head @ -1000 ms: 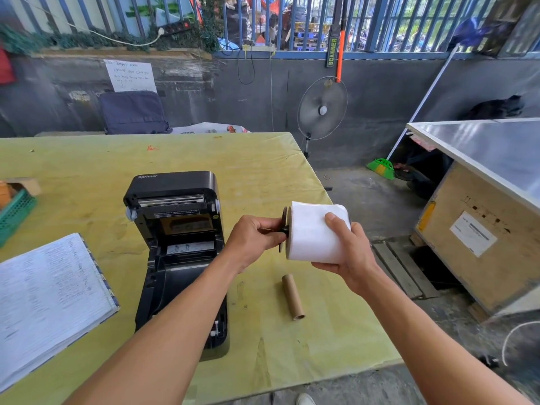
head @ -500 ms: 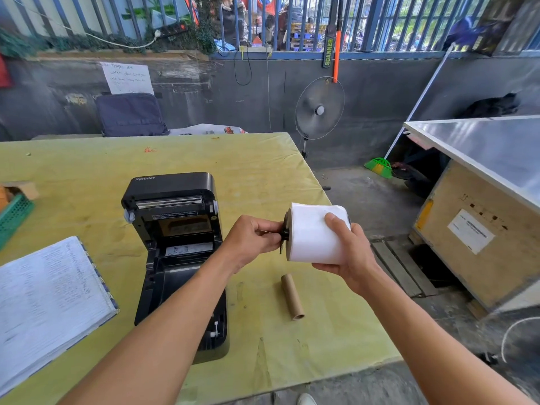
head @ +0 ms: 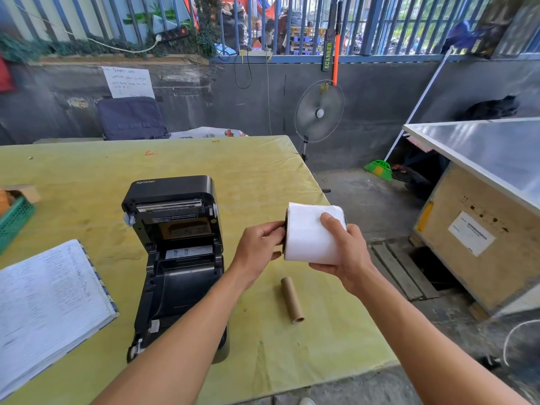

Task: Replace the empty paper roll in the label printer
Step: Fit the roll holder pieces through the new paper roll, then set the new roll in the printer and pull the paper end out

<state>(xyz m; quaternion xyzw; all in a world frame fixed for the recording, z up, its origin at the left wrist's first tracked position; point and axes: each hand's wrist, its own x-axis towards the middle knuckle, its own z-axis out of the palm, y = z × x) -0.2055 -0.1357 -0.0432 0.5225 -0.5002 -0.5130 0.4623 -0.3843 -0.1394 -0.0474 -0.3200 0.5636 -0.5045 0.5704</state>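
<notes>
Pages of an open ledger point(head: 49, 302) lie at the near left of the yellow-green tabletop point(head: 248, 171). A little farther in, towards the right edge, an empty cardboard core point(head: 292, 299) lies on its side, just below the two hands. Above it, held in the air off the tabletop, is the white paper roll point(head: 309, 238), its axis running left to right. The right hand point(head: 344, 252) cradles it from underneath, fingers point(head: 323, 266) curled round the bottom and thumb pressed flat on the front of the paper. The left hand point(head: 260, 249) meets the roll's left end, its fingers bunched together and pinching a dark end piece point(head: 285, 229) there; how that piece sits in the roll I cannot tell. Just left of the hands stands the black label printer point(head: 178, 258), lid thrown open and upright, its paper bay showing. Farther off, a green basket point(head: 14, 223) sits at the left edge, and a standing fan point(head: 319, 112) stands beyond the tabletop's far corner.
</notes>
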